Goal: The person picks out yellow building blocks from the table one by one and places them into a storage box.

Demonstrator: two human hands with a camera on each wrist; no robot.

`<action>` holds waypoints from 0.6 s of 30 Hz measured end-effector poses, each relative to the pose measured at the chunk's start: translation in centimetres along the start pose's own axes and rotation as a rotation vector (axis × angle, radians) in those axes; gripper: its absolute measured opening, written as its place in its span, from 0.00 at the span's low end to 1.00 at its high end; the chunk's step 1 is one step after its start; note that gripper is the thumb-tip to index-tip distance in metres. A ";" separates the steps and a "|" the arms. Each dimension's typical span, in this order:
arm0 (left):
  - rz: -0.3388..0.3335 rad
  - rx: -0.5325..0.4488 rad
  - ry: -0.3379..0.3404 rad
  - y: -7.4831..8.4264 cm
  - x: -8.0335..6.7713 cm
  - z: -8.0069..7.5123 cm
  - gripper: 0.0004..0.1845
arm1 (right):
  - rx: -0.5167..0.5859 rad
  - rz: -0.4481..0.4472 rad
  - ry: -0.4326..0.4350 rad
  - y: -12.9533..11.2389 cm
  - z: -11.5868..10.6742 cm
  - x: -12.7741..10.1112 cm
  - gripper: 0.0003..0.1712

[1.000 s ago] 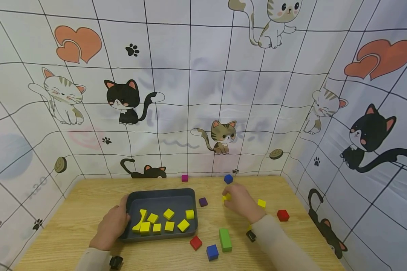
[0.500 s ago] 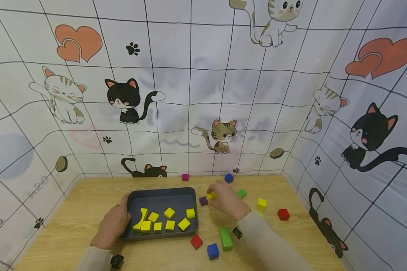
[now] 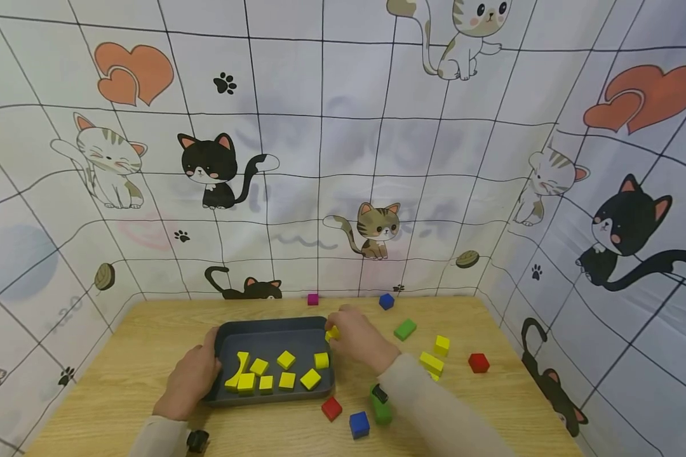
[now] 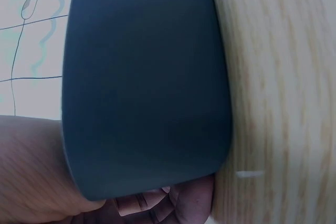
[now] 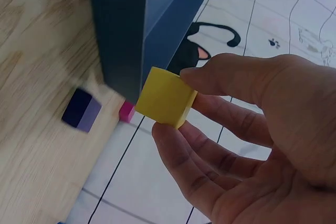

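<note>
My left hand (image 3: 187, 382) grips the left end of a dark grey tray (image 3: 263, 337); in the left wrist view its fingers curl at the end of the tray wall (image 4: 147, 87). Several yellow blocks (image 3: 286, 360) lie inside, and one at the left is a curved piece (image 3: 239, 371). My right hand (image 3: 363, 341) pinches a yellow block (image 5: 165, 97) between thumb and fingertips. That block is right at the tray's right rim, level with the upper edge of the wall in the right wrist view.
More yellow blocks (image 3: 431, 363) lie to the right on the wooden table (image 3: 509, 412), near a green block (image 3: 404, 329) and a red cube (image 3: 478, 363). In front are another red cube (image 3: 331, 409) and a blue cube (image 3: 359, 425). A purple cube (image 5: 81, 109) sits beside the tray.
My right hand has moved left with the yellow block, from right of the purple cube to the tray's right rim. The left hand and tray have stayed put.
</note>
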State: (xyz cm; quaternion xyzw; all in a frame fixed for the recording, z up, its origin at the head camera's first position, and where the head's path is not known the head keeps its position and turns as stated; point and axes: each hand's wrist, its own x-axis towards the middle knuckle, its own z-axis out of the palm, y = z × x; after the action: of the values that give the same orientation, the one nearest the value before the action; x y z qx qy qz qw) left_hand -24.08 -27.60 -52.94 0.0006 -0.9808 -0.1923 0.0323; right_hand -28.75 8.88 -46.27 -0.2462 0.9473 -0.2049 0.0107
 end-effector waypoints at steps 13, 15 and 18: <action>0.011 -0.004 0.008 -0.3 0.0 0.0 0.40 | -0.053 -0.101 -0.090 -3.4 1.6 1.5 0.14; 0.012 -0.002 0.009 -0.3 0.0 0.1 0.40 | -0.058 -0.111 -0.109 -3.6 2.0 1.6 0.14; 0.014 -0.001 0.010 -0.3 0.0 0.1 0.40 | -0.070 -0.122 -0.142 -3.8 2.5 1.8 0.13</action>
State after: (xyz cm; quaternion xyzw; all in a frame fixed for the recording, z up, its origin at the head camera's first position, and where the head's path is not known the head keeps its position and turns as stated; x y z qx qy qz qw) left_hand -24.11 -27.87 -53.18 -0.0054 -0.9805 -0.1926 0.0385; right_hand -28.22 4.05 -46.91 -0.3173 0.9340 -0.1537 0.0569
